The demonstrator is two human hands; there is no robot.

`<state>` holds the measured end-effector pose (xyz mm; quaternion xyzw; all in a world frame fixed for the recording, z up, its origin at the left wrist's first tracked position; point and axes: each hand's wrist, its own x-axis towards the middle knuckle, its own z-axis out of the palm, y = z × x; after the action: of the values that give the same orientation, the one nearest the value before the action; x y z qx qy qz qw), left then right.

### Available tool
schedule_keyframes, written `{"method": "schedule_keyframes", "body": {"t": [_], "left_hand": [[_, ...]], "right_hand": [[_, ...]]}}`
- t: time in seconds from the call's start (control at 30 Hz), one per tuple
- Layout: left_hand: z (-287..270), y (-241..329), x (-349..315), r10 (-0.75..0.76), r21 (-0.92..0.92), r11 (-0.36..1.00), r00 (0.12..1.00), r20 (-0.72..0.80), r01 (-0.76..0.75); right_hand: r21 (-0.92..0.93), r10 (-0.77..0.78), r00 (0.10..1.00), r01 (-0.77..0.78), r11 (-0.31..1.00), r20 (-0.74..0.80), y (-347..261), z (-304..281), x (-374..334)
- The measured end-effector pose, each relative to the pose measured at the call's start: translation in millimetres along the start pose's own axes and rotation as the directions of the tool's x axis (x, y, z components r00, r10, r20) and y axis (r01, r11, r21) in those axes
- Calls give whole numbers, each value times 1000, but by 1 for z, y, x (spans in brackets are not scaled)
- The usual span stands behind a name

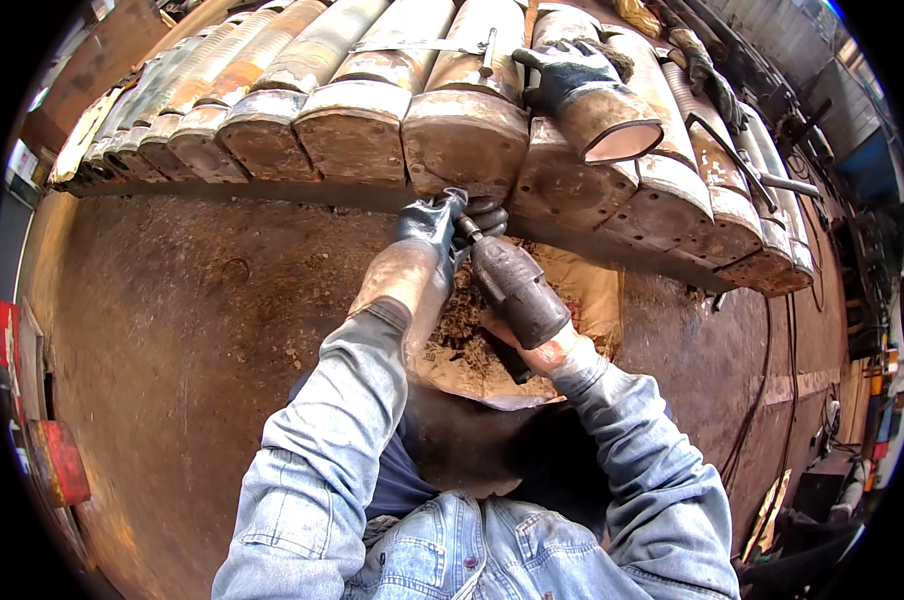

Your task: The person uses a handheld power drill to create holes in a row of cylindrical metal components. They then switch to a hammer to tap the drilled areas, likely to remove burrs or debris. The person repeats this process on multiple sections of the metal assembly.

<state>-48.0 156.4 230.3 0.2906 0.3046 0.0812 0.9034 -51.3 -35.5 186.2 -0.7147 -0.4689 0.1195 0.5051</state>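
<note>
My right hand (549, 352), bare, is closed round the handle of a dark, grimy impact wrench (517, 285). The tool points up and away from me, its nose close to the lower edge of a rusty cylinder end (467, 140). My left hand (437, 228), in a dark coated glove, is closed round the socket at the tool's front. Its fingers partly hide the spot where socket and cylinder end come together, so contact there cannot be made out. An empty work glove (597, 105) lies on top of the cylinders, cuff toward me.
A row of worn metal cylinders (357, 130) curves across the far side. A T-shaped bar tool (792, 185) and a thin metal bar (417, 45) rest on it. Beneath my hands lies a dirty brown sack (592, 300) with dark debris. Hoses (787, 380) run along the right floor.
</note>
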Motion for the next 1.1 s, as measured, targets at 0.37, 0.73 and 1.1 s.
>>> {"method": "schedule_keyframes", "body": {"t": [0.37, 0.73, 1.1], "left_hand": [[-11, -8, 6, -282, -133, 950, 959, 29, 284], [-65, -45, 67, 204, 965, 4, 945, 255, -261], [-48, -22, 36, 199, 972, 22, 954, 223, -232]], "right_hand": [[787, 436, 873, -422, 450, 218, 32, -7, -14], [-128, 559, 826, -564, 816, -74, -4, -24, 13], [-97, 417, 895, -434, 896, -157, 50, -9, 22]]}}
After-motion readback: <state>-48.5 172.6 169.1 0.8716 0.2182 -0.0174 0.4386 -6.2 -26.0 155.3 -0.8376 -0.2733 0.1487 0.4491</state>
